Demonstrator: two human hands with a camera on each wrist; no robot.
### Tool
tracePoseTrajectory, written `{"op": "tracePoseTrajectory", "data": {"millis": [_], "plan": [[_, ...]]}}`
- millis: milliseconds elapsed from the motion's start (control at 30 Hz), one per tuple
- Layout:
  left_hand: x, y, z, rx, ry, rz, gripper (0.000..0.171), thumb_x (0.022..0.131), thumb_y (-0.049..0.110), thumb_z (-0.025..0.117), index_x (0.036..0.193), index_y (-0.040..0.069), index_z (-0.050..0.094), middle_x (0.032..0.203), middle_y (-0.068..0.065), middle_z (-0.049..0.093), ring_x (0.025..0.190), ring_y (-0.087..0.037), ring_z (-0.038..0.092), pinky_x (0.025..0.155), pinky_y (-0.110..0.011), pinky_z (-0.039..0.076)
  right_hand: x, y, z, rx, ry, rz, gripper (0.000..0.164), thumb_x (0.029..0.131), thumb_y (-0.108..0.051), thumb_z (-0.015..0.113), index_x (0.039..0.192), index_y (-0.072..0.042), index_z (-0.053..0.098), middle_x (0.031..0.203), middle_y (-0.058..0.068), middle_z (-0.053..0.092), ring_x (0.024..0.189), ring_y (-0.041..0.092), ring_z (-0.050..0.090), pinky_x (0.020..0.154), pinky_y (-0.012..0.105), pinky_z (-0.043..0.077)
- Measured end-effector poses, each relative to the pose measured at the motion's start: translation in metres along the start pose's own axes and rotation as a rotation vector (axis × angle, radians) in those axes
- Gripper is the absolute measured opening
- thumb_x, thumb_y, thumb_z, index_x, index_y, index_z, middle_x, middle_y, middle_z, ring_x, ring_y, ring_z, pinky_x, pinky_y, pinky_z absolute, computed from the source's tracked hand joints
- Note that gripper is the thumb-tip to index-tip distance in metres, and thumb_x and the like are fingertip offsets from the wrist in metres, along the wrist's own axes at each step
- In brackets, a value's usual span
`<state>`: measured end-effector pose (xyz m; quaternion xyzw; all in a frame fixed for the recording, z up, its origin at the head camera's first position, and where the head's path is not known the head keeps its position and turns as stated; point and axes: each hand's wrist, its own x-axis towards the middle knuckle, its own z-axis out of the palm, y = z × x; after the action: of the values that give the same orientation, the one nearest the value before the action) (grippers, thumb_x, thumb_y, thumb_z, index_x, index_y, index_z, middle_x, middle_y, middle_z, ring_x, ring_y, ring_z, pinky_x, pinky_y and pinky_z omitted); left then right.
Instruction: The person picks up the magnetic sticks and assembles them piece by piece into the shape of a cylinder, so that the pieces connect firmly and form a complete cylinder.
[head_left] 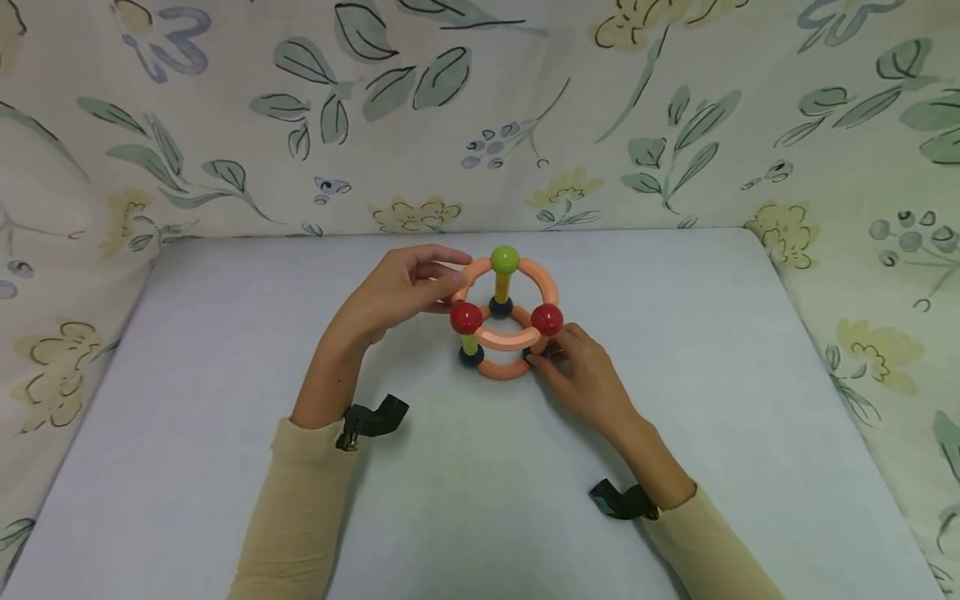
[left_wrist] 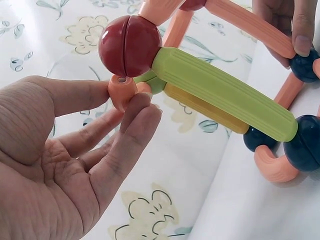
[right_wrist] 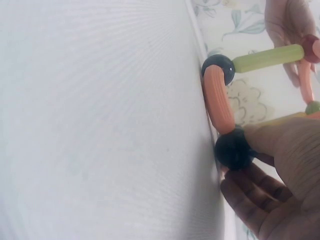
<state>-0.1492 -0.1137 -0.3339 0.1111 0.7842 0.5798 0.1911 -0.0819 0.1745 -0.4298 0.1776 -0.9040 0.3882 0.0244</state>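
A toy frame of balls and rods stands on the white table (head_left: 225,500). Its upper ring has orange curved rods (head_left: 507,339), two red balls (head_left: 547,319) and a green ball (head_left: 505,259). Below it, a lower ring joins orange rods with dark blue balls (head_left: 471,356). Green (left_wrist: 225,92) and yellow (left_wrist: 205,107) straight rods link the rings. My left hand (head_left: 397,292) pinches an orange curved rod (left_wrist: 121,95) of the upper ring; its holed end shows just beneath a red ball (left_wrist: 129,46). My right hand (head_left: 588,379) pinches a dark blue ball (right_wrist: 235,149) at the base.
A floral cloth (head_left: 480,125) hangs behind the table and shows along both sides. Dark straps with small mounts (head_left: 375,417) sit at both wrists, over the cuffs of beige sleeves (head_left: 300,500).
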Motion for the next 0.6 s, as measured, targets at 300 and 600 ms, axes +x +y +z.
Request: {"op": "tracePoseTrajectory", "data": {"millis": [300, 600], "plan": [[0.001, 0.002, 0.005, 0.001, -0.021, -0.009, 0.042, 0.104, 0.029, 0.069, 0.142, 0.012, 0.063, 0.122, -0.016, 0.074, 0.101, -0.025, 0.077, 0.095, -0.046, 0.063, -0.003, 0.003, -0.003, -0.010, 0.013, -0.017, 0.021, 0.093, -0.006, 0.080, 0.110, -0.006, 0.067, 0.114, 0.011, 0.069, 0.105, 0.024, 0.071, 0.090, 0.042, 0.064], [-0.008, -0.016, 0.001, 0.207, 0.014, 0.030, 0.038, 0.112, 0.020, 0.052, 0.149, 0.010, 0.057, 0.135, -0.014, 0.069, 0.121, -0.036, 0.069, 0.102, -0.048, 0.060, -0.002, 0.003, -0.002, -0.003, 0.007, -0.029, 0.020, 0.094, -0.008, 0.080, 0.110, -0.007, 0.067, 0.115, 0.011, 0.069, 0.106, 0.023, 0.071, 0.091, 0.040, 0.064]]}}
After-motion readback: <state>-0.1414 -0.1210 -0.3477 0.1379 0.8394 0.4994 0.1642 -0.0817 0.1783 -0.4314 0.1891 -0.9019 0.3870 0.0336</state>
